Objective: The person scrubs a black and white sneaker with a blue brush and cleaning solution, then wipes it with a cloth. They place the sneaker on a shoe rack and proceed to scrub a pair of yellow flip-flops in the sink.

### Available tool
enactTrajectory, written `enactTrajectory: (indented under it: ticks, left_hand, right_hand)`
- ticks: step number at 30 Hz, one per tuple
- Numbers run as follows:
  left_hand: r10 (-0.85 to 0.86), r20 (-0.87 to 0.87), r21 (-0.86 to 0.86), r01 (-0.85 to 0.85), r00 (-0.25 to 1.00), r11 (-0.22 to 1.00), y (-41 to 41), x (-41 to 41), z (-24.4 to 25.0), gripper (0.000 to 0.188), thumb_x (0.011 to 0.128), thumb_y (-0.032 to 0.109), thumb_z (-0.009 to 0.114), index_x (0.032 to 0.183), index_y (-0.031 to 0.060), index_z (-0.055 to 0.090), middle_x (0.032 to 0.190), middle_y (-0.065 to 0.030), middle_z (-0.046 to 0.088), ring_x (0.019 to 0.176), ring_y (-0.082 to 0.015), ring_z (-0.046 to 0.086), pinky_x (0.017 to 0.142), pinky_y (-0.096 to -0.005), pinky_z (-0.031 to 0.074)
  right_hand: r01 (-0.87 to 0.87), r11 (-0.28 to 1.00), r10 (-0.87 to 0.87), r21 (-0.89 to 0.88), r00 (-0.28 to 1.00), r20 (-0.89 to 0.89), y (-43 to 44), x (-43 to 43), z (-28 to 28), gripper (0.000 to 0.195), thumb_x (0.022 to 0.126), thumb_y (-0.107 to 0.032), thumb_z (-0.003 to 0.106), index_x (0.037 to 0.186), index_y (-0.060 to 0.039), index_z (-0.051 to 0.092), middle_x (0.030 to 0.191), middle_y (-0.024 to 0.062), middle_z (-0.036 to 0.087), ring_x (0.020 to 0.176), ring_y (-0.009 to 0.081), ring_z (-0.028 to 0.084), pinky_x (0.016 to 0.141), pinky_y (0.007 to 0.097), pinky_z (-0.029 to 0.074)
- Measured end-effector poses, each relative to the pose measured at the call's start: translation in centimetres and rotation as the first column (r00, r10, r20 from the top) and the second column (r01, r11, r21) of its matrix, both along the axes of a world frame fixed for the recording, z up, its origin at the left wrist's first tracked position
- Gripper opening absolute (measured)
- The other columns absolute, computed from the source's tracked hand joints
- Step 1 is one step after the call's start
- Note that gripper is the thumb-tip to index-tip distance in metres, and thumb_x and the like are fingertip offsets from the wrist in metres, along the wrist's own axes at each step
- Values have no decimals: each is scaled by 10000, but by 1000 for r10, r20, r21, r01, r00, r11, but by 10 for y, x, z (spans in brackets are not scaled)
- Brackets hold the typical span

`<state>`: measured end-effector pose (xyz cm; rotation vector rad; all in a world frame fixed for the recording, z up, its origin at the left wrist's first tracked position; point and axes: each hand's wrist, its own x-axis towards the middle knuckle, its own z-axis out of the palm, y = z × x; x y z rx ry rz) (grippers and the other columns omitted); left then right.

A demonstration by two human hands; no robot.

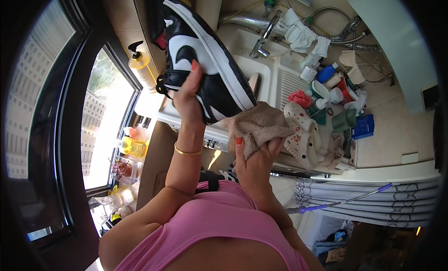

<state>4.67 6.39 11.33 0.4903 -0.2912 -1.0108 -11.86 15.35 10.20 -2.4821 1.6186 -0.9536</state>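
My left hand (pixel 189 96) grips a black and white leather sneaker (pixel 213 66) by its laced upper, the thumb lying on its side. The shoe is held up in front of the sink, its white midsole edge towards the right. My right hand (pixel 257 159) holds a bunched beige terry cloth (pixel 260 122), just below one end of the shoe; whether the two touch is hard to tell. Behind the shoe is a white sink (pixel 241 38) with a chrome faucet (pixel 261 43). A pair of cream clogs (pixel 302 139) with charms stands right of the cloth.
Bottles, a green cup (pixel 344 120) and a blue packet (pixel 363 126) crowd the counter at the right. White socks (pixel 297 31) hang behind the faucet. A pump bottle (pixel 141 68) and a yellow soap bottle (pixel 134 147) stand by the window. A purple-handled pole (pixel 344 201) crosses the curtain.
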Motion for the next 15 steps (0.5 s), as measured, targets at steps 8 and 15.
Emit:
enactTrajectory:
  ticks: [8, 15]
  left_hand:
    - [-234, -165, -161, 208, 958, 965, 16, -8, 27, 256, 926, 140, 568, 1099, -41, 624, 1036, -112, 672, 895, -188, 664, 838, -302, 542]
    - [-165, -81, 96, 172, 983, 980, 30, -32, 32, 216, 882, 104, 600, 1043, -39, 617, 947, -80, 665, 827, -150, 647, 749, -274, 530]
  right_hand:
    - [-382, 923, 276, 42, 735, 620, 6, -27, -50, 454, 954, -356, 515, 1198, 23, 574, 1359, 256, 418, 1236, 406, 426, 1063, 466, 292]
    - [-249, 915, 327, -318, 919, 219, -32, 3, 20, 402, 922, -357, 525, 1130, -33, 641, 1194, 184, 600, 1169, 413, 494, 1055, 561, 238]
